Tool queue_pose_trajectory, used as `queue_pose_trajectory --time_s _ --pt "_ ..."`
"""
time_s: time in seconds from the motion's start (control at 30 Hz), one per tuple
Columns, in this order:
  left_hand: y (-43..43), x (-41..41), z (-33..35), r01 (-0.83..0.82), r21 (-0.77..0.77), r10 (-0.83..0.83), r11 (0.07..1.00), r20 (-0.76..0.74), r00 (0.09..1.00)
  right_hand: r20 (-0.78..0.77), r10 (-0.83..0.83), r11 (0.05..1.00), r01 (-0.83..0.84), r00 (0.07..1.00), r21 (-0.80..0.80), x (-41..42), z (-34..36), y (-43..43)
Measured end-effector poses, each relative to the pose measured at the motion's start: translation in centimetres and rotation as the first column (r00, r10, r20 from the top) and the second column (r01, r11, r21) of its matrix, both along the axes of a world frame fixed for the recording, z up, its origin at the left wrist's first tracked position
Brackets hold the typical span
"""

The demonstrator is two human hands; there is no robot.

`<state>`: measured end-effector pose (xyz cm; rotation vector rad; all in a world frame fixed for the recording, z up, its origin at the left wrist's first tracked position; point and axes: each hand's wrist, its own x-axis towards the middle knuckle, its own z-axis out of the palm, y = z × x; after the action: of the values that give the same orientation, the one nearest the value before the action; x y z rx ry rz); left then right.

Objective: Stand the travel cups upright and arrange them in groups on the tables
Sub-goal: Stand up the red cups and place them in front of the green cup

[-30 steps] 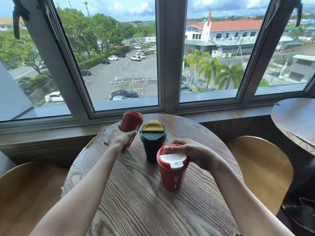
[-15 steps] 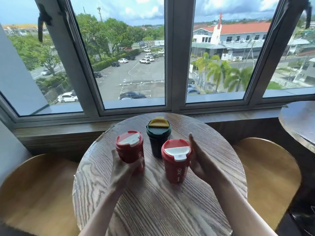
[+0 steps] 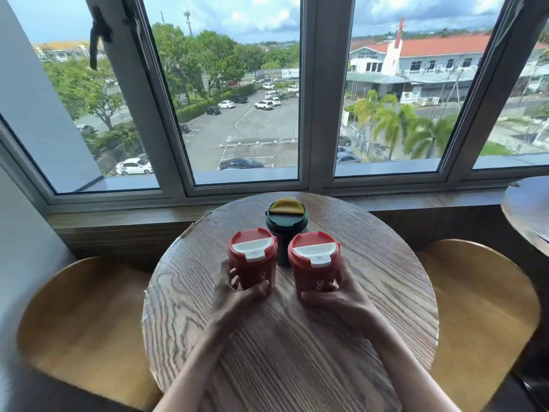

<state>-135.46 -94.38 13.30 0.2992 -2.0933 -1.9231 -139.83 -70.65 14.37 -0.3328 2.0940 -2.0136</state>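
Bright daylight pours through the window (image 3: 243, 93), leaving a pale sheen on the tabletop (image 3: 386, 263). Frame lines bow outward with wide-angle distortion; the lower corners smear with blur.

Both bare forearms reach forward from the near edge of the counter (image 3: 386, 292), angling inward toward its middle. The left hand (image 3: 234, 295) is curled, thumb on the right and fingers (image 3: 233, 276) wrapped round the left side of what it grips, low down near the counter surface. The right hand (image 3: 341, 295) mirrors it, thumb lying across the near side and the other digits hidden behind. The wrists sit just above the wood, well apart, palms facing each other.
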Motion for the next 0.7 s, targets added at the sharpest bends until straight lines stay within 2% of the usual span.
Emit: queue_pose_trajectory --time_s 0.23,0.6,0.7 --pt "0.1 0.3 0.5 0.101 0.031 -0.101 0.994 -0.016 0.995 0.024 0.028 0.999 -0.027 0.999 -0.025 -0.2 0.1 0.1" --pt "0.7 0.2 0.6 0.091 0.007 -0.091 0.996 -0.028 0.996 -0.015 0.025 1.000 -0.025 1.000 0.002 -0.1 0.3 0.1" --pt "0.7 0.1 0.7 0.083 -0.015 -0.083 0.996 -0.012 0.996 0.015 0.074 0.995 -0.073 0.997 -0.068 0.6 1.8 -0.2"
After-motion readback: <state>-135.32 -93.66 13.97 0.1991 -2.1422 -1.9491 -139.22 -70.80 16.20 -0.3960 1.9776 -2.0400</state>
